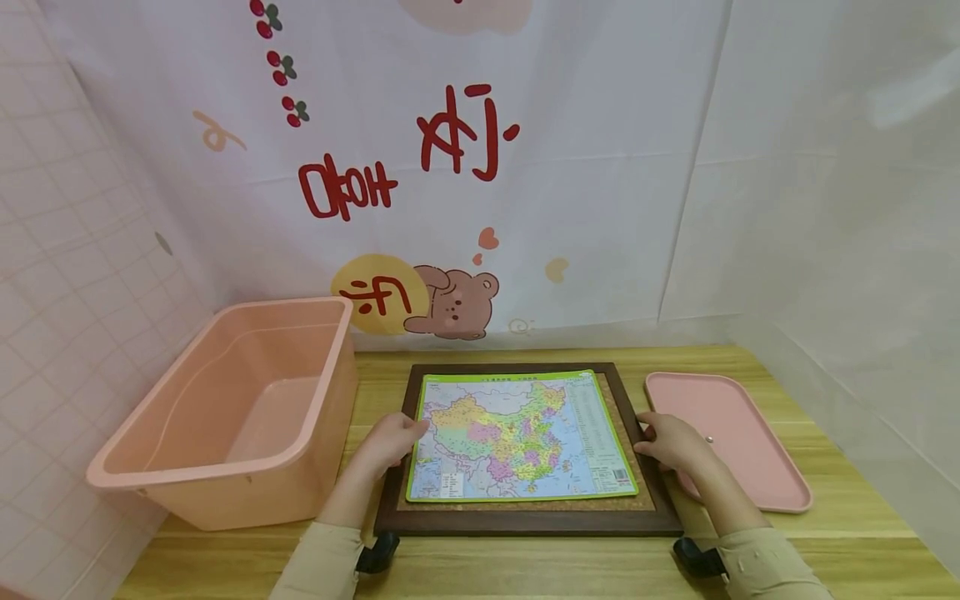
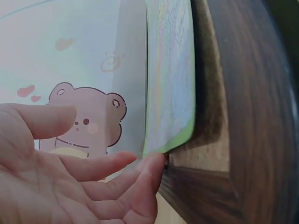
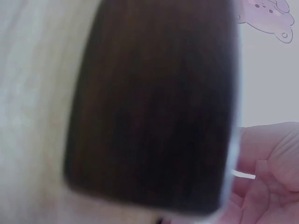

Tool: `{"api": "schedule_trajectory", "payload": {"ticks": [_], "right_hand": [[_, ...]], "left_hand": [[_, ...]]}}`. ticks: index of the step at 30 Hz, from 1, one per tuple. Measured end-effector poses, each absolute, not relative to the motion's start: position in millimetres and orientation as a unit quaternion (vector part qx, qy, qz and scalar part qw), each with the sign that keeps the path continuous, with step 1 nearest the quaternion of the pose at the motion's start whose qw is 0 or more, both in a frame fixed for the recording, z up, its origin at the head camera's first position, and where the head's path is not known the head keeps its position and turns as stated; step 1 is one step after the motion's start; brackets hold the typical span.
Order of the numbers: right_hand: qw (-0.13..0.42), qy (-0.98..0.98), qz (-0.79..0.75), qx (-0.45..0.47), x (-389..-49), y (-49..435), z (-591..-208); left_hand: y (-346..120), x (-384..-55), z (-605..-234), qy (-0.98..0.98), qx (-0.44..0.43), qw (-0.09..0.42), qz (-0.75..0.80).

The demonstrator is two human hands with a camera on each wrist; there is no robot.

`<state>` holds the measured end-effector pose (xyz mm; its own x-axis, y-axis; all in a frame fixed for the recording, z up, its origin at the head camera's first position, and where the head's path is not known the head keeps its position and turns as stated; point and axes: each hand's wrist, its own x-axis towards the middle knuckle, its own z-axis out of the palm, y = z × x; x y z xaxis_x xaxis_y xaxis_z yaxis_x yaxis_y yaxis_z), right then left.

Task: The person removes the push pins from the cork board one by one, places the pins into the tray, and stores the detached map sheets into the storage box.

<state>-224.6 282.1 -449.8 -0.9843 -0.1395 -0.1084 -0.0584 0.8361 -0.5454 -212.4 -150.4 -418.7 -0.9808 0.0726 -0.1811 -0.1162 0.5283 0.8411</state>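
A map sheet (image 1: 495, 442) with a green border lies on a dark-framed cork board (image 1: 525, 523) on the table, slightly askew. My left hand (image 1: 390, 442) is at the board's left side, its thumb tip overlapping the map's edge in the head view. In the left wrist view the thumb stands apart, and the loosely bent fingers (image 2: 147, 179) touch near the map's corner. At the board's right side, my right hand (image 1: 671, 437) grips the frame's edge with thumb and fingers. The blurred frame (image 3: 154, 107) fills much of the right wrist view and partly hides that hand.
A large pink tub (image 1: 315, 442) stands close at the left of the board. To the right lies a flat pink tray (image 1: 738, 442), partly behind my right hand and forearm. A decorated white sheet (image 1: 600, 208) hangs behind the wooden table (image 1: 540, 571).
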Motion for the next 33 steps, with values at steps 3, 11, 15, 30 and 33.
{"api": "schedule_trajectory", "payload": {"ticks": [3, 11, 15, 30, 33], "right_hand": [[0.073, 0.955, -0.282, -0.051, -225.1, 281.9, -449.8], [0.073, 0.956, -0.281, -0.049, -225.4, 281.4, -450.0], [0.072, 0.955, -0.285, -0.045, -225.6, 281.4, -450.8], [0.070, 0.955, -0.286, -0.043, -224.6, 281.1, -450.7], [0.070, 0.954, -0.287, -0.044, -224.7, 281.1, -450.3]], "left_hand": [[-153.1, -215.2, -420.9, 0.870, -0.029, 0.097, 0.482], [-158.9, -218.8, -427.8, 0.843, -0.054, 0.094, 0.526], [-160.8, -220.5, -429.7, 0.831, -0.060, 0.090, 0.545], [-159.5, -228.8, -440.7, 0.784, -0.058, 0.103, 0.609], [-159.2, -227.9, -440.6, 0.776, -0.053, 0.107, 0.620]]}}
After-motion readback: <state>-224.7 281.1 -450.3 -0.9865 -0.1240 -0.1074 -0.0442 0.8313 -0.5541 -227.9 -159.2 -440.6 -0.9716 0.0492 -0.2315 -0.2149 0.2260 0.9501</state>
